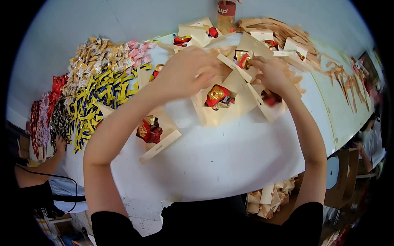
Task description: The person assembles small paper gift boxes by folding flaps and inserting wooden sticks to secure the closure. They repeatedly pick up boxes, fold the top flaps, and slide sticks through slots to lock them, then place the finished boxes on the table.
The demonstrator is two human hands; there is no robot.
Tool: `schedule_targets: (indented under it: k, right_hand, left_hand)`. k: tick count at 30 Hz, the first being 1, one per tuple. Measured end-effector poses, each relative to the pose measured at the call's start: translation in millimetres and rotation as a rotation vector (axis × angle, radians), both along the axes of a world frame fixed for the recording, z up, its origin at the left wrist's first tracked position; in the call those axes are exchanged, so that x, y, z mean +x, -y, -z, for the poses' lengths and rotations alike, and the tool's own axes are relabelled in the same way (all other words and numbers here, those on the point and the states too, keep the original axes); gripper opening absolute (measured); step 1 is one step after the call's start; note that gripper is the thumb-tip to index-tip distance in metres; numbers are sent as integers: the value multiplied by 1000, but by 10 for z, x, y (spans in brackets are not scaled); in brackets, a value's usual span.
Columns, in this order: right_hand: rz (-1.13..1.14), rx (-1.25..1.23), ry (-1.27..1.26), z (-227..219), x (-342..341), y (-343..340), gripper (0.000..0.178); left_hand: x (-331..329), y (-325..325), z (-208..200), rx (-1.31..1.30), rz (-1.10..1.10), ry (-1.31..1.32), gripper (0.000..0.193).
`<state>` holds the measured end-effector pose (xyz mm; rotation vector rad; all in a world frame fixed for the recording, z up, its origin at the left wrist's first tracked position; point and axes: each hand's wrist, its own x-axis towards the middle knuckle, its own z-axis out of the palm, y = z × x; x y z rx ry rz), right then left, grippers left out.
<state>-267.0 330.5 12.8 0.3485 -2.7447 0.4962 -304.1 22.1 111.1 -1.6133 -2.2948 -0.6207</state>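
Several cream paper gift boxes stand open on the white table. My right hand [270, 74] has its fingers closed at the edge of a far open box [251, 46] with gold and red wrapped sweets inside. Smeared by motion, my left hand [191, 74] hangs to the left of it; whether it holds anything does not show. Just below, between the hands, sits a filled box [213, 115] with gold and red sweets. Under my right forearm is a tilted box [279, 111]; another filled box [164, 141] stands near my left forearm.
Piles of yellow-and-blue wrapped sweets [104, 92] and tan packets [92, 55] cover the table's left. Brown paper ribbons [283, 30] and a bottle with a red label [226, 18] lie along the back. Another person's hand [60, 144] reaches in at left.
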Motion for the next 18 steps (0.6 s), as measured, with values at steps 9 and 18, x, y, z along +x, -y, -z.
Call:
schedule_targets:
  k: [9,18]
  right_hand:
    - [46,114,74,-78,387,-58,16]
    - [93,184,-89,111,630,-62,14]
  left_hand:
    - [-1675,-1188,928,-169,-266,287,24]
    - [-1727,-1479,1128,-181,-155,270,35]
